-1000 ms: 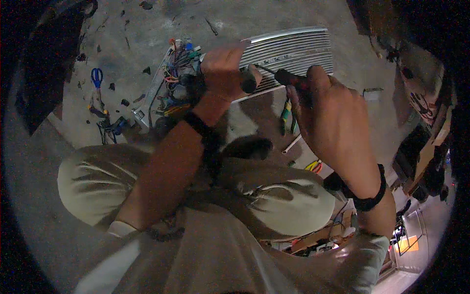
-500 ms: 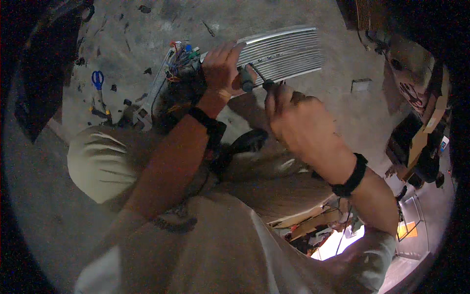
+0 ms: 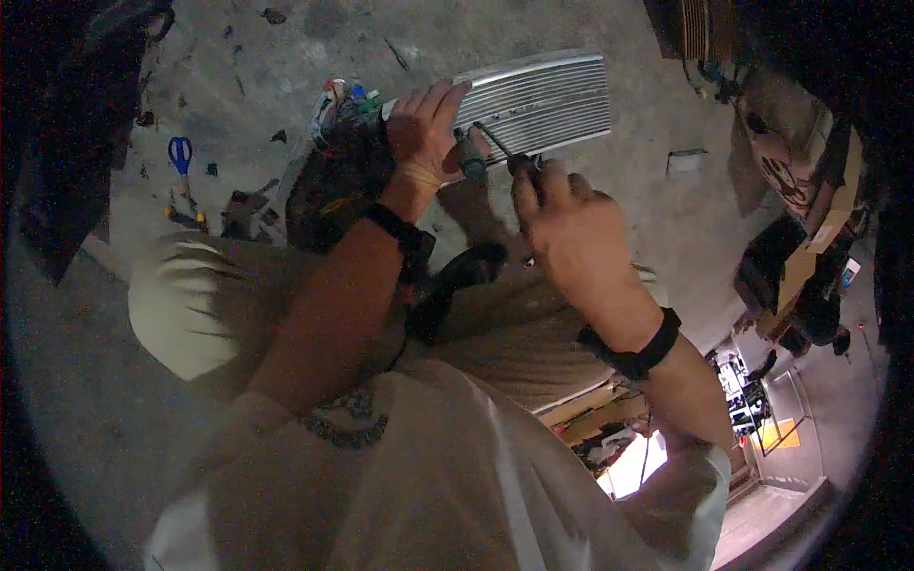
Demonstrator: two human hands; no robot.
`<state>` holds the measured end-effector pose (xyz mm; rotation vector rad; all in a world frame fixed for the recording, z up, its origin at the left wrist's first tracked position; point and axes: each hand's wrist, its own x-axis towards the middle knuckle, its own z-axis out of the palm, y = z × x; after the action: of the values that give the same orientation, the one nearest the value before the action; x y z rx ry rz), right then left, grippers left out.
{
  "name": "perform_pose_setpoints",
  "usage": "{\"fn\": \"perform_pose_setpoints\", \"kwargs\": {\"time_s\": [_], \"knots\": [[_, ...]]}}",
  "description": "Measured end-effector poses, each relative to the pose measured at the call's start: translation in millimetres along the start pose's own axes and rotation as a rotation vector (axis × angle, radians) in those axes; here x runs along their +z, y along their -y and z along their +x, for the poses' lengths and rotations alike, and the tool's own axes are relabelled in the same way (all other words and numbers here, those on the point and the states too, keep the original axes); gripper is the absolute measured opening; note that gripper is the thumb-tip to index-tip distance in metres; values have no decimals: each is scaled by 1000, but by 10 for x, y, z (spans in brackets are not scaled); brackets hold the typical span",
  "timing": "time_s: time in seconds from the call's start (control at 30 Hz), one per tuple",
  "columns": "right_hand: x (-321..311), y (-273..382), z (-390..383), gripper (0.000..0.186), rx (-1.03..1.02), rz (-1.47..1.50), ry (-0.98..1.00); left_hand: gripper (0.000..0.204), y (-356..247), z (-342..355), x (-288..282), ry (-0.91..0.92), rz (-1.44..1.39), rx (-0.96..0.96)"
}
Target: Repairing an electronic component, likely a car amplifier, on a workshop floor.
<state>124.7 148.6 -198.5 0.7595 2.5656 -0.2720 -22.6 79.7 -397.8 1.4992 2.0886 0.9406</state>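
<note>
A silver panel with parallel metal fins (image 3: 552, 95) lies tilted beyond my hands. My left hand (image 3: 424, 133) grips its near left end, with the fingers over the upper edge. Close to the left thumb is a dark grey-green cylinder (image 3: 470, 157); whether the thumb presses on it I cannot tell. My right hand (image 3: 576, 224) is closed around the dark handle of a screwdriver (image 3: 503, 145). The thin shaft points up and left to the panel's near edge, by the cylinder. What its tip touches is too small to make out.
A tangle of coloured wires (image 3: 347, 109) and a dark bulky mass (image 3: 338, 186) sit left of the panel. Blue-handled scissors (image 3: 180, 154) lie on the concrete floor farther left. Cardboard pieces (image 3: 824, 224) and dark items stand at the right. A small flat grey piece (image 3: 685, 160) lies nearer.
The whole view has shifted a little, so the panel and floor items sit slightly farther left. My right hand has turned slightly on the screwdriver; the left keeps its hold on the panel.
</note>
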Motion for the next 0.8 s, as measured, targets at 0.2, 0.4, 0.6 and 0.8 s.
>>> {"fn": "perform_pose_setpoints", "kwargs": {"time_s": [0.2, 0.4, 0.6, 0.8], "knots": [[-100, 132, 216, 21, 82, 116, 116, 57, 29, -22, 18, -95, -1, 82], [-82, -44, 306, 30, 471, 591, 56, 59, -14, -20, 14, -33, 69, 12], [-227, -62, 275, 33, 281, 542, 70, 56, -19, -39, -4, -125, 56, 25], [-374, -53, 244, 41, -231, -15, 127, 57, -37, -25, -100, -68, 107, 49]]}}
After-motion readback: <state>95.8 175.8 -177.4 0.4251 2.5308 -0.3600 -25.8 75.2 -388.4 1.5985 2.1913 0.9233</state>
